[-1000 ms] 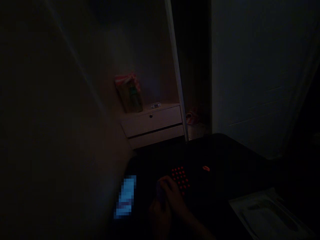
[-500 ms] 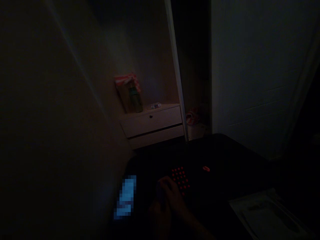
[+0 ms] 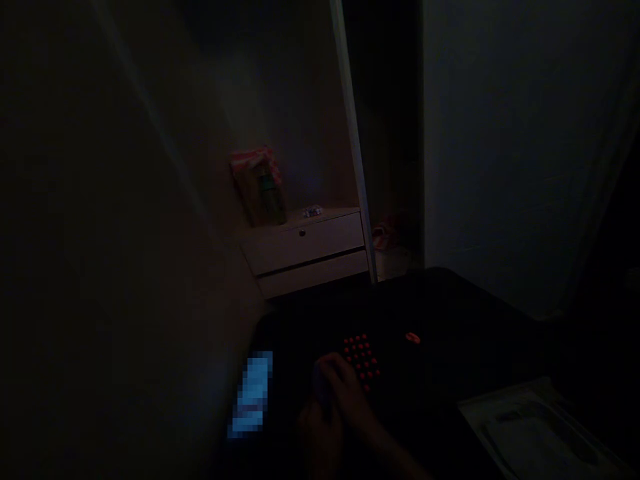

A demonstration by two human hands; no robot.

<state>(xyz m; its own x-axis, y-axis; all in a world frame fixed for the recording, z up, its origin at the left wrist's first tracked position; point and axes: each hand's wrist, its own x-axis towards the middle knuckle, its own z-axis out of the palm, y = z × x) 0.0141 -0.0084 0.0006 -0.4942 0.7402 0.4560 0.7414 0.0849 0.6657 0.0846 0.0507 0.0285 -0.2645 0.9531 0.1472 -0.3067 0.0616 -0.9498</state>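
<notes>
Very little light reached the black table [image 3: 450, 313], and behind it stood a pale drawer unit [image 3: 305, 250]. Over the table's near part, a small dark bluish object [image 3: 321, 388] was between two hands: the right hand [image 3: 346, 387] had its fingers bent around the upper part, and the left hand [image 3: 319, 427] grasped the lower end. Its long axis pointed away from the person, the far end leaning slightly left. Red dots [image 3: 361, 360] in rows were just beyond the right hand, and a reddish piece [image 3: 413, 338] lay farther right. At the left glowed a pixelated blue patch [image 3: 253, 393]; at the right, a flat packet [image 3: 530, 427] was cut off below. Fingers partly hid the object; its kind I could not tell.
</notes>
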